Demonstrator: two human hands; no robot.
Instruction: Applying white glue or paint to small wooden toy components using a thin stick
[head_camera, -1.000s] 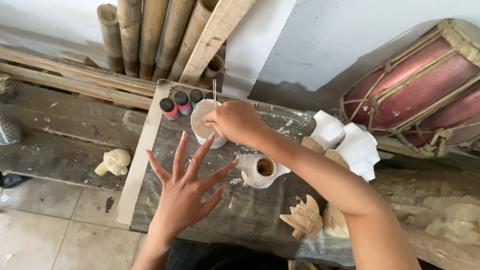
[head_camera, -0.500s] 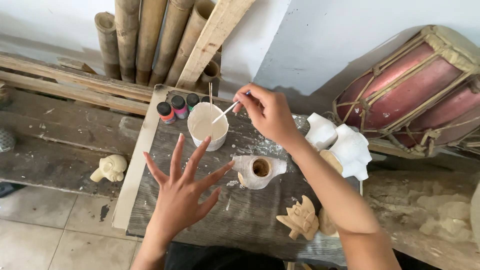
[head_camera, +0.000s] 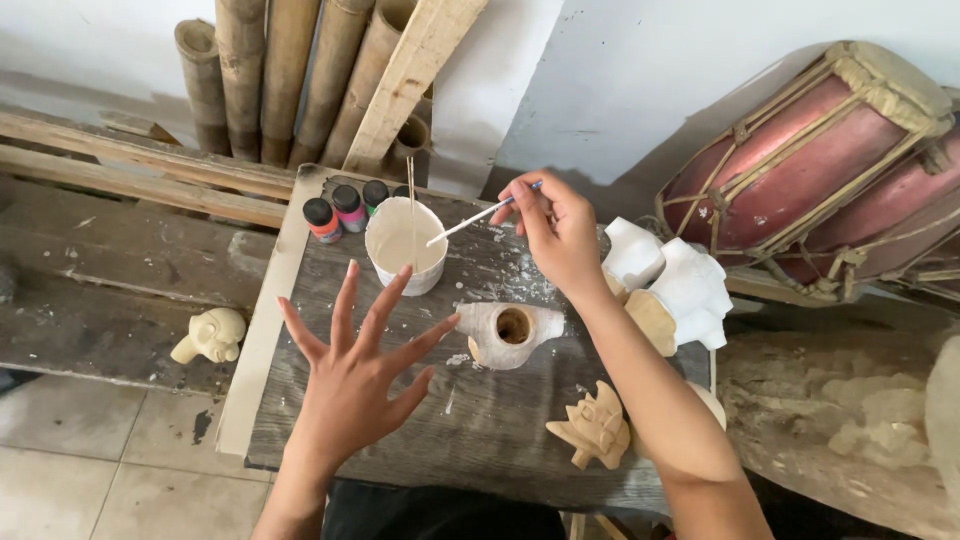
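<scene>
Right hand (head_camera: 555, 235) pinches a paintbrush (head_camera: 480, 213) over the white paint cup (head_camera: 405, 245); left hand (head_camera: 350, 375) hovers splayed, empty—drips might spatter the carving (head_camera: 505, 335) beneath.

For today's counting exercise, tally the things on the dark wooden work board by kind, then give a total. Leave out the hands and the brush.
Small paint bottles: 3 clearly seen, perhaps one more hidden behind the tub
White tub of paint: 1
White-painted carvings: 2
Bare wood carvings: 3, counting the one with a hole, the spiky one at the front edge and one beside the white pieces
Total: 9
</scene>
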